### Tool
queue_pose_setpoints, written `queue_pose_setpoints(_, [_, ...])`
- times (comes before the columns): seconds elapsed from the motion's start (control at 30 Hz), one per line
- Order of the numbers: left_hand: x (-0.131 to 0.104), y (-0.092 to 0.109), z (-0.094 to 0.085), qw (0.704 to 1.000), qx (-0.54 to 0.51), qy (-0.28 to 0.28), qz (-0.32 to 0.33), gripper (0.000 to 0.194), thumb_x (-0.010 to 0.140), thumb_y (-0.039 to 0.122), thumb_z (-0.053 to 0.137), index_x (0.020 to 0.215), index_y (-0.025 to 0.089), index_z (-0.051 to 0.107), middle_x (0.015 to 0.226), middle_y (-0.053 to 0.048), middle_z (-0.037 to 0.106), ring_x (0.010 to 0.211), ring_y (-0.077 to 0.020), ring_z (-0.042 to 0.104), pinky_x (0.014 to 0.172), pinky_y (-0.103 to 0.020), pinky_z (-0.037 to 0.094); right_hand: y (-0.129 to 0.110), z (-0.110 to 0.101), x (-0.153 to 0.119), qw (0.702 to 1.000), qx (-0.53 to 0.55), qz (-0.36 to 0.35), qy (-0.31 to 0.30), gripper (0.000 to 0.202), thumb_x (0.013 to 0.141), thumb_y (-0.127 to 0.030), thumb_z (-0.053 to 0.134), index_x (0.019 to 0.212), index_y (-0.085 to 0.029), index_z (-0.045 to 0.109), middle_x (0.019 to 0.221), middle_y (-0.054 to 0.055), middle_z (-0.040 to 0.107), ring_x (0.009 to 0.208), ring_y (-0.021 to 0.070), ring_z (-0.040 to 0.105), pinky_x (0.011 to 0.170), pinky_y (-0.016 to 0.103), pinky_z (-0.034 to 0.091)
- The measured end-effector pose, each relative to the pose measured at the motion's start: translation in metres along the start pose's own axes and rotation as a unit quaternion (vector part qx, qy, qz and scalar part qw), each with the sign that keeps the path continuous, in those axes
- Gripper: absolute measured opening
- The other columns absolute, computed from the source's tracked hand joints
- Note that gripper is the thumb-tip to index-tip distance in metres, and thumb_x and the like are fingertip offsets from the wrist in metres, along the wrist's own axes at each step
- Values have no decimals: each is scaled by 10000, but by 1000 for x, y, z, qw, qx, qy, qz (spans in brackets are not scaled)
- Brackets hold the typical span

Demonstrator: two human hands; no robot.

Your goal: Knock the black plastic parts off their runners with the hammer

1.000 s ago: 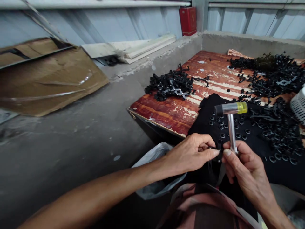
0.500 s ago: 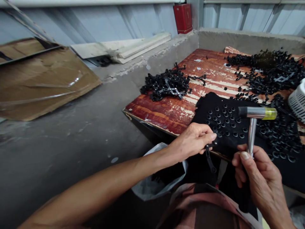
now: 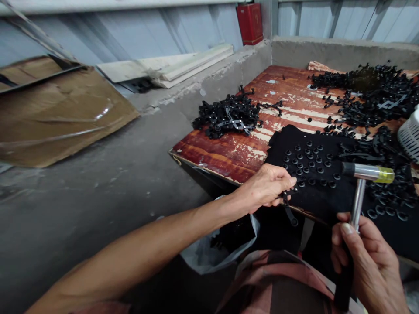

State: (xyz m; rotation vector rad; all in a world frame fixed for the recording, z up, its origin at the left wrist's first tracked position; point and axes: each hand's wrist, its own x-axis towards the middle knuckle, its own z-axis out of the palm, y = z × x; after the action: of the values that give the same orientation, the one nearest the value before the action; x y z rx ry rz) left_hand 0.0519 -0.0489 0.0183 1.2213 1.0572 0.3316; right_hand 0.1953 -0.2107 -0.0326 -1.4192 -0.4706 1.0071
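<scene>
Between the thumb and fingers of my left hand (image 3: pixel 269 185) is a black jointed linkage (image 3: pixel 289 213), one arm of it hanging down past the table's front edge. My right hand (image 3: pixel 368 253) is wrapped round a small mallet (image 3: pixel 358 200), held upright, its head black at one end and yellow at the other. Beyond both hands a black cloth (image 3: pixel 288 137) covers part of the table, with several small round black caps (image 3: pixel 311 165) spread on it in rows. Part of the linkage is hidden by my left fingers.
A pile of black linkages (image 3: pixel 225 115) lies on the worn red tabletop (image 3: pixel 209 152). More black parts (image 3: pixel 369 96) are heaped at the back right beside a white plastic basket (image 3: pixel 409 135). A white plastic bag (image 3: pixel 203 257) hangs below the edge; cardboard (image 3: pixel 65 117) stands at left.
My right hand and the mallet have shifted right and slightly down. My left hand keeps hold of the linkage, which has moved up a little.
</scene>
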Motion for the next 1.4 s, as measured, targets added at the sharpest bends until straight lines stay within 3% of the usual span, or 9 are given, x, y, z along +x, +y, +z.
queue_pose_setpoints(0.7, [2,-5,-1,997,67,2,47,237,885,198,540,657,132,539,544,40,528,358,-13,395,331,-116,256,6,-3,5,1000,-14,-5,-3,280,832,-431,725,1020,-237,648,623,-34,574,404,72,457,353,179,374])
queue_pose_setpoints(0.9, [4,-7,-2,992,104,6,72,253,892,229,545,656,139,540,532,47,511,355,-13,400,334,-115,243,12,-12,11,999,-29,-7,-28,330,812,-435,738,1055,-237,633,634,-27,584,399,103,484,344,218,408])
queue_pose_setpoints(1.07, [-1,1,5,990,133,38,36,264,894,199,537,635,151,511,491,58,493,318,-16,381,308,-116,235,12,-17,11,992,-109,-33,-59,316,886,-456,649,1134,-262,620,676,-26,591,442,93,476,374,197,398])
queue_pose_setpoints(1.2, [-4,1,6,992,117,41,33,265,901,186,515,638,154,504,491,60,508,309,-19,378,297,-119,275,9,-21,11,975,-188,-76,-91,360,926,-458,591,1237,-276,592,725,-18,610,493,102,501,422,196,435])
queue_pose_setpoints(1.4, [-5,-5,3,996,67,24,55,242,898,210,524,665,146,519,542,41,556,330,-21,408,305,-125,310,6,-14,9,983,-154,-59,-75,352,923,-471,590,1218,-281,597,745,-23,602,474,89,466,393,186,412])
